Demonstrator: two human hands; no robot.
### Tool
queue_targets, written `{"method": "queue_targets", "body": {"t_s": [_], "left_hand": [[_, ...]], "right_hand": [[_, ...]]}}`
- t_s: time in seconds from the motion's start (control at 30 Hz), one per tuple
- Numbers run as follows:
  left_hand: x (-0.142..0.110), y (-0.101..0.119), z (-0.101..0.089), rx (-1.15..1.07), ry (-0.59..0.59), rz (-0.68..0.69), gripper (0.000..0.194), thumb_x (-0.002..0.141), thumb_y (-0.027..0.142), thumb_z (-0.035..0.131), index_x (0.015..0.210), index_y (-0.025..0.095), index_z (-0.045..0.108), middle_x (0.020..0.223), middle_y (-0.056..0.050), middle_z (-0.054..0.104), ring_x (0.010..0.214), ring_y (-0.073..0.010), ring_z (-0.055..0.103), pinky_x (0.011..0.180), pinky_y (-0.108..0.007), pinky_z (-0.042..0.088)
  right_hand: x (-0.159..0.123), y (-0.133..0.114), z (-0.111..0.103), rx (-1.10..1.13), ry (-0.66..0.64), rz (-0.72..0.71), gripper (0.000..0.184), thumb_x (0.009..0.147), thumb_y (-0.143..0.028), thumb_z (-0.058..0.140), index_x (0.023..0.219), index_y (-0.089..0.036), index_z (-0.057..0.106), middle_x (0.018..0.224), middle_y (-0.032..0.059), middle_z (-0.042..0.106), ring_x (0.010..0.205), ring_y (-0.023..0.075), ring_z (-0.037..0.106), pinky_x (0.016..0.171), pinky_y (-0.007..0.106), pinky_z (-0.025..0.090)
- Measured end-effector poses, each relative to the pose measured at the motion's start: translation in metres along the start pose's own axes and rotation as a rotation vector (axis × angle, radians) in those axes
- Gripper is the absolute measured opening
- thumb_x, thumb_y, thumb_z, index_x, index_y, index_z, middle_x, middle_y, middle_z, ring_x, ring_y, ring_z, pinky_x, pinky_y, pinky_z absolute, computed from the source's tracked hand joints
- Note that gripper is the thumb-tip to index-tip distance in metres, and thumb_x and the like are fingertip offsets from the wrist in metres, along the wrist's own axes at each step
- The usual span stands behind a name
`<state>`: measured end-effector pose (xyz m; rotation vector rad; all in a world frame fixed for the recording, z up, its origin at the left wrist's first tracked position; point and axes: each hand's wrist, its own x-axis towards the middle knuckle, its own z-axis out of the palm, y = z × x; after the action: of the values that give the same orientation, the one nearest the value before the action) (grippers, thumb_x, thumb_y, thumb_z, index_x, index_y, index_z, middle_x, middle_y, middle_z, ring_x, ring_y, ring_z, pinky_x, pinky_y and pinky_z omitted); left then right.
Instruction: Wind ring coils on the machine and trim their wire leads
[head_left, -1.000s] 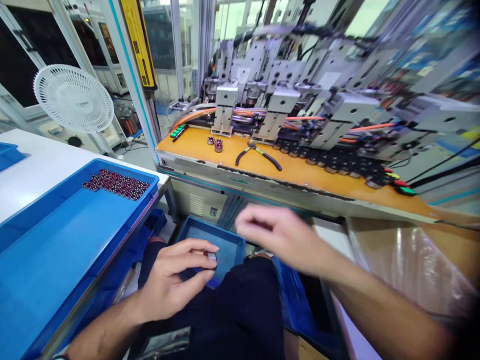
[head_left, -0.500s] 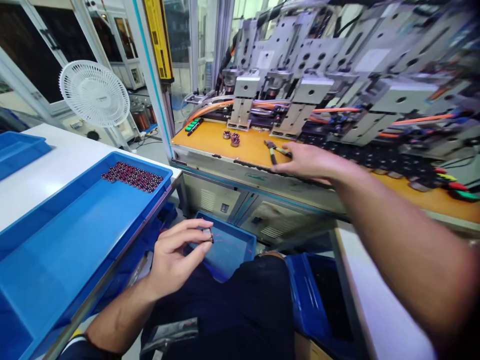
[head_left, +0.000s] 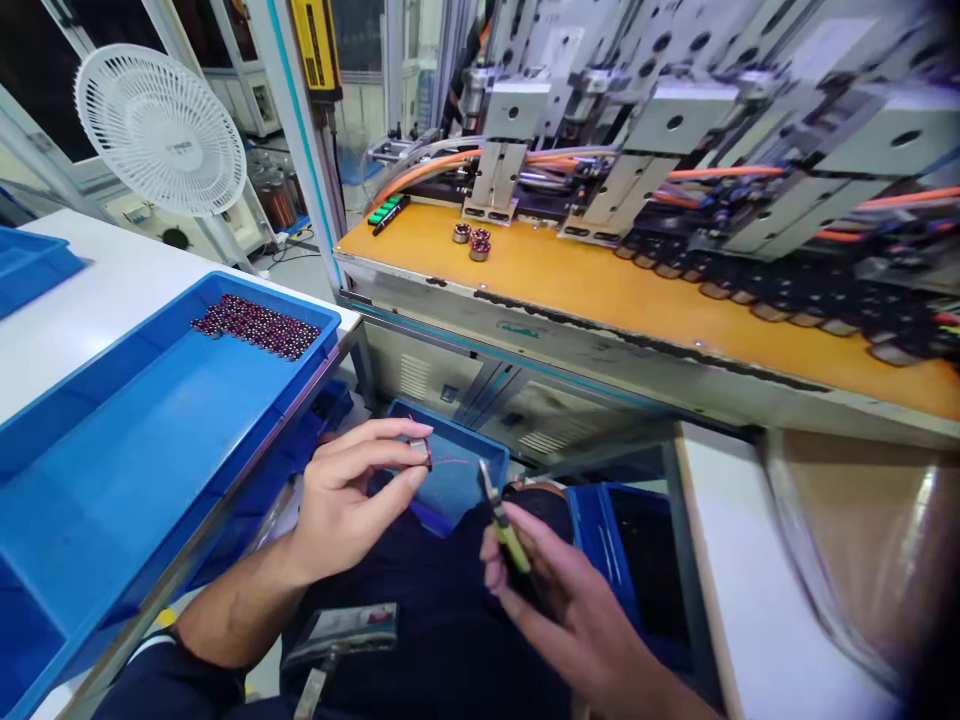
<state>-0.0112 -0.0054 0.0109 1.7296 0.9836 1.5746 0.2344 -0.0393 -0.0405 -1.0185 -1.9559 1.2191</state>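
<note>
Between the thumb and fingers of my left hand (head_left: 360, 490) is a small wound motor stator (head_left: 421, 450), with thin reddish wires trailing from it to the right. My right hand (head_left: 559, 590) is closed around yellow-and-black handled cutting pliers (head_left: 510, 535), whose jaws point up and left, a short way right of the wire ends. Below both hands a small blue bin (head_left: 480, 455) sits low in front of my lap. Three similar wound stators (head_left: 478, 245) stand together on the orange worktop (head_left: 585, 290).
At left, a large blue tray (head_left: 150, 420) carries many packed stators (head_left: 259, 327) in its far corner. Machine heads (head_left: 652, 130) with orange hoses line the back of the worktop. Green-and-black markers (head_left: 388, 213) lie near its left end. A white fan (head_left: 161, 130) stands far left.
My right hand has taken the pliers off the orange worktop and brought them down beside the left hand. The left hand keeps the stator in nearly the same place. The view has shifted slightly.
</note>
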Motion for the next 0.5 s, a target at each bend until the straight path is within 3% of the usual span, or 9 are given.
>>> {"method": "queue_targets", "body": {"t_s": [0.13,0.23,0.5], "left_hand": [[-0.001,0.003,0.002,0.045,-0.018,0.018,0.032,0.074,-0.004,0.068,0.096,0.018,0.073,0.107,-0.009,0.071,0.101,-0.0220,0.067,0.085,-0.034,0.057],[-0.003,0.004,0.003,0.066,-0.031,0.030,0.034,0.073,-0.005,0.068,0.097,0.019,0.073,0.108,-0.009,0.071,0.101,-0.0217,0.067,0.086,-0.034,0.056],[-0.004,0.005,0.001,0.081,-0.043,0.025,0.033,0.074,-0.004,0.068,0.097,0.018,0.072,0.109,-0.009,0.071,0.100,-0.0209,0.067,0.087,-0.034,0.056]], "right_hand": [[-0.010,-0.007,0.019,0.300,-0.126,0.026,0.077,0.083,0.000,0.047,0.146,-0.037,0.024,0.132,0.0084,0.049,0.122,0.0191,0.053,0.110,0.045,0.038],[-0.004,-0.012,0.018,0.372,-0.146,-0.002,0.082,0.082,0.001,0.047,0.147,-0.042,0.022,0.135,0.0074,0.047,0.126,0.0211,0.050,0.112,0.053,0.032],[0.012,-0.020,0.019,0.454,-0.099,-0.073,0.080,0.080,0.003,0.047,0.144,-0.042,0.032,0.118,0.0041,0.055,0.102,0.0135,0.059,0.097,0.034,0.049]]}}
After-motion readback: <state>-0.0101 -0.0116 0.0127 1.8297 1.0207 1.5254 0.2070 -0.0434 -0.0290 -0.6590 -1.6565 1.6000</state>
